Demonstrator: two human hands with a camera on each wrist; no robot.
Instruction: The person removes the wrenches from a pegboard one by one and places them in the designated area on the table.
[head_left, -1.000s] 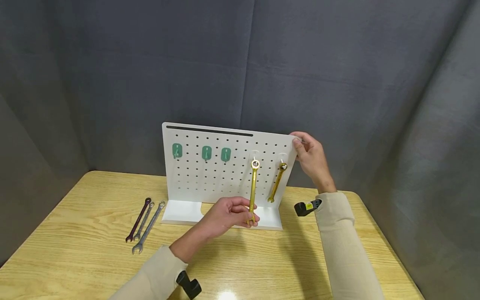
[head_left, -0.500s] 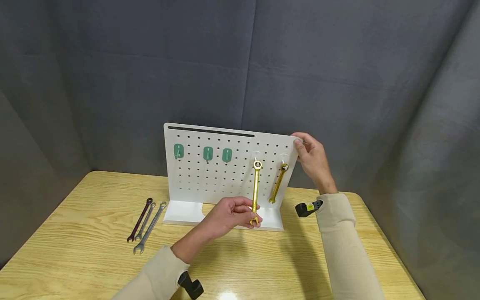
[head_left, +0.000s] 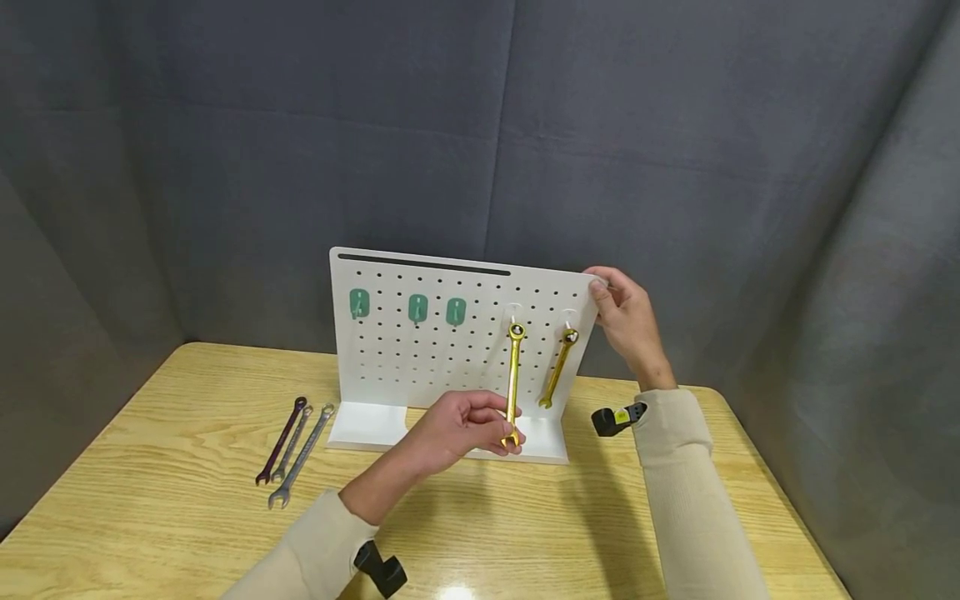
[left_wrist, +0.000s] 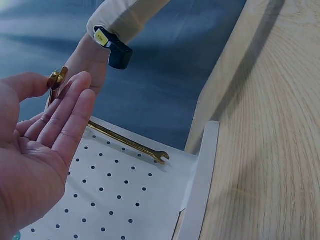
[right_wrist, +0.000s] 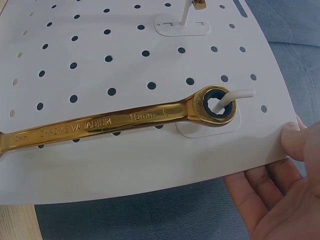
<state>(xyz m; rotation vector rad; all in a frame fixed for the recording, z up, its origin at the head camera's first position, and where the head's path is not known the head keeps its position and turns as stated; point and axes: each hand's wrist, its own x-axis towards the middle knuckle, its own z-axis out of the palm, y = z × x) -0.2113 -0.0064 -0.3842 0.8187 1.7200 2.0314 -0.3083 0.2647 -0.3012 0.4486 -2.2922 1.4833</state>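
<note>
Near the centre of the head view, the left hand (head_left: pixel 457 432) pinches the lower, open end of a gold combination wrench (head_left: pixel 513 375) between thumb and fingers (left_wrist: pixel 75 122); in the left wrist view its other fingers reach out fairly straight. The wrench stands nearly upright before a white pegboard (head_left: pixel 390 392), its ring end just beside a white hook (right_wrist: pixel 185 12); whether the ring is around that hook I cannot tell.

The right hand (head_left: pixel 630 321), right of centre, grips the pegboard's upper right corner, thumb on the front face and the other fingers behind it. Just below that corner, a gold 10mm ratcheting wrench (right_wrist: pixel 160 114) hangs with its ring around a second white hook (right_wrist: pixel 242 94), its shank tilting toward the lower left.

Three green hooks (head_left: pixel 417 307) sit in a row across the board's upper left. At the frame's lower left, a dark purple wrench (head_left: pixel 281 442), a small silver wrench (head_left: pixel 293 442) and a larger silver wrench (head_left: pixel 303 454) lie slanted side by side on the wood-grain table (head_left: pixel 187 433). A grey curtain (head_left: pixel 420 150) fills the top.
</note>
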